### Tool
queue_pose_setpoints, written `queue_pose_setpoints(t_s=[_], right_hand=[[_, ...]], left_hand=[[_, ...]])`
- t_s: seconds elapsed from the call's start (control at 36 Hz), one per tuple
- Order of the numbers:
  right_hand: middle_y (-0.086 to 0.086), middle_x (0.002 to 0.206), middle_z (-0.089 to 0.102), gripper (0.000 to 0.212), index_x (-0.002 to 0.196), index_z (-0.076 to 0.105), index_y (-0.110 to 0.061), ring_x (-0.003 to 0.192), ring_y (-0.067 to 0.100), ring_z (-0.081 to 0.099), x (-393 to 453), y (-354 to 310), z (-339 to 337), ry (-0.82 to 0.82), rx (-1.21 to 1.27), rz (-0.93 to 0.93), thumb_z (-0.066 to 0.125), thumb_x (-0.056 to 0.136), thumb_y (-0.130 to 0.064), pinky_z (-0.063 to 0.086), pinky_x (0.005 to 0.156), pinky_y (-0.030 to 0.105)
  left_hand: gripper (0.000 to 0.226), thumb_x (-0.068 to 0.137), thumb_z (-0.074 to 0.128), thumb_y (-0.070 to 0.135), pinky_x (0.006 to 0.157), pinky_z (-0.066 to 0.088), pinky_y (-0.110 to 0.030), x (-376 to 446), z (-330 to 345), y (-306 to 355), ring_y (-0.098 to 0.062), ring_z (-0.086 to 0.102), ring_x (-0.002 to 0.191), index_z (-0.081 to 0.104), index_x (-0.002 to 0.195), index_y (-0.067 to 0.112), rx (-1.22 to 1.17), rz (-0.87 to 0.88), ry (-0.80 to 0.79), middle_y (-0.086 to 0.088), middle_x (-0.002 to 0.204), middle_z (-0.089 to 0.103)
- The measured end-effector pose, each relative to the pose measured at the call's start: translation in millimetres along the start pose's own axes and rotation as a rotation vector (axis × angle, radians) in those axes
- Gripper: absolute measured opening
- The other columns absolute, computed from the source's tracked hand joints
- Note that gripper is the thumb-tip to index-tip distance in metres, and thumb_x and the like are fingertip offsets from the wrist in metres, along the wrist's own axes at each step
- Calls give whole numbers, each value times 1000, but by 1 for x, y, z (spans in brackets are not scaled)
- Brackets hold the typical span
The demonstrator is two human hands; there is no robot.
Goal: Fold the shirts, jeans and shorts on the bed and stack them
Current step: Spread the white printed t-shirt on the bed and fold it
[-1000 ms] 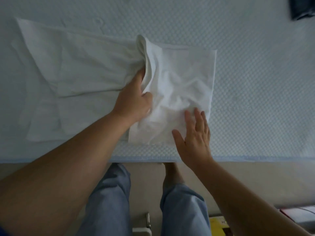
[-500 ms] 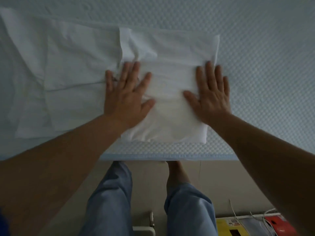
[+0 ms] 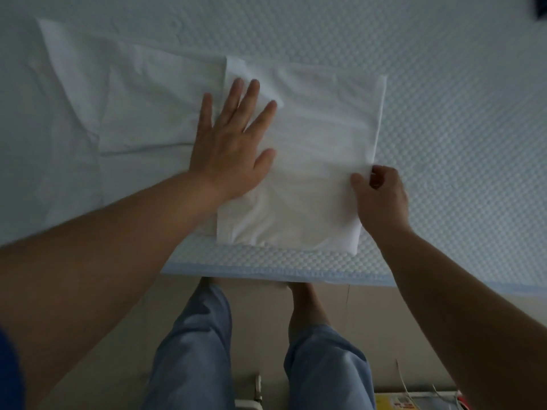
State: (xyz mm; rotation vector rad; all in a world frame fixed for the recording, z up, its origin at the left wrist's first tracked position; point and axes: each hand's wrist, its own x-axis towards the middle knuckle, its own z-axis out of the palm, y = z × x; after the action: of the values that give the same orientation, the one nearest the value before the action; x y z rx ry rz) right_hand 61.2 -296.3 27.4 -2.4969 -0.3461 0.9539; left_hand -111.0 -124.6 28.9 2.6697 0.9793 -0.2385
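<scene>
**Head view: left hand flat on the white shirt, right hand pinching its edge**

Head camera looks down past my knees in light blue trousers (image 3: 192, 344), with one bare foot (image 3: 305, 303) showing on the floor just under the bed's edge. At the bottom right lie a yellow item (image 3: 396, 402) and some thin white cables (image 3: 405, 383), too cut off by the frame to identify.

Beyond my legs runs the bed (image 3: 458, 143), covered in a pale quilted, dimpled fabric with a light blue trim along its near edge.

On the bed, close to that edge, lies the white shirt (image 3: 319, 143). Its right part is doubled over into a roughly square panel; the rest spreads flat to the left, with a sleeve angling toward the far left corner.

My left hand (image 3: 233, 149) lies palm down on the shirt, fingers straight and spread, pressing where the left edge of the folded panel meets the flat layer beneath. My right hand (image 3: 381, 199) is at the panel's right edge, fingers curled, thumb and fingertips pinching the fabric there; a small bit of cloth lifts at the pinch.

Both forearms reach in from the lower corners, and a sliver of dark blue sleeve (image 3: 9, 371) shows at the far left.

At the top right corner, well apart from the shirt, a dark garment (image 3: 540, 7) is barely visible on the bed.
</scene>
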Motion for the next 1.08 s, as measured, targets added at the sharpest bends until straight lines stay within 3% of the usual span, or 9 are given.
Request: queue_pose_setpoints(t_s=[0.22, 0.39, 0.53, 0.61, 0.69, 0.81, 0.86, 0.97, 1.08], right_hand=[[-6, 88, 64, 16, 93, 61, -21, 88, 20, 63, 12, -8, -7, -98, 139, 151, 65, 83, -32, 51, 77, 37], [-3, 84, 66, 4, 80, 61, -24, 83, 21, 64, -16, -41, -24, -137, 287, 66, 65, 81, -24, 50, 72, 35], [-4, 84, 67, 12, 82, 59, -27, 82, 19, 65, -70, -104, -28, -214, 216, -145, 68, 77, -33, 54, 76, 42], [-5, 81, 67, 15, 82, 59, -28, 77, 16, 66, -105, -151, -12, -307, 222, -240, 67, 75, -38, 56, 72, 43], [-7, 75, 66, 13, 80, 56, -29, 69, 12, 66, -132, -197, 25, -376, 241, -311, 67, 77, -37, 57, 64, 40], [-5, 72, 64, 15, 78, 52, -26, 68, 16, 65, -151, -246, 98, -414, 208, -357, 65, 80, -34, 57, 65, 44], [-5, 73, 62, 15, 78, 48, -26, 69, 15, 63, -156, -263, 139, -456, 159, -384, 61, 82, -33, 57, 67, 40], [-8, 79, 60, 17, 87, 49, -25, 73, 12, 61, -158, -277, 217, -569, 52, -343, 60, 85, -38, 46, 57, 24], [-12, 76, 59, 3, 89, 53, -30, 66, 5, 58, -156, -268, 255, -604, -79, -365, 54, 87, -28, 36, 44, 13]], left_hand=[[77, 86, 43, 59, 112, -2, -54, 25, 3, -21, -13, -5, 145, 12, 150, 29, 9, -94, -180, 9, 159, -2], [48, 87, 56, 33, 115, 14, -41, 16, -21, -11, -18, 28, 139, 51, 133, 21, -339, -248, 17, -3, 147, 39], [28, 89, 58, 30, 83, 38, -19, -29, -49, -23, -12, 58, 100, 65, 114, 19, -797, -526, 50, 4, 110, 64], [15, 91, 56, 32, 75, 44, -24, -53, -66, -45, -12, 62, 81, 66, 92, 21, -1264, -797, -5, 2, 92, 67], [31, 93, 47, 46, 74, 51, -33, -77, -82, -82, -18, 67, 84, 64, 100, 21, -1686, -962, -173, -3, 95, 69], [59, 88, 34, 65, 59, 53, -32, -107, -91, -145, -18, 69, 72, 61, 112, 19, -2003, -920, -277, -3, 87, 71], [67, 84, 32, 71, 53, 52, -29, -119, -89, -175, -18, 68, 67, 63, 111, 18, -2045, -912, -289, -4, 82, 70], [71, 84, 30, 74, 83, 50, -36, -137, -72, -219, -27, 62, 100, 72, 106, 21, -2007, -889, -335, -14, 110, 67], [48, 88, 47, 59, 60, 54, -23, -143, -55, -233, -15, 70, 87, 77, 88, 22, -1791, -994, -242, -3, 95, 74]])
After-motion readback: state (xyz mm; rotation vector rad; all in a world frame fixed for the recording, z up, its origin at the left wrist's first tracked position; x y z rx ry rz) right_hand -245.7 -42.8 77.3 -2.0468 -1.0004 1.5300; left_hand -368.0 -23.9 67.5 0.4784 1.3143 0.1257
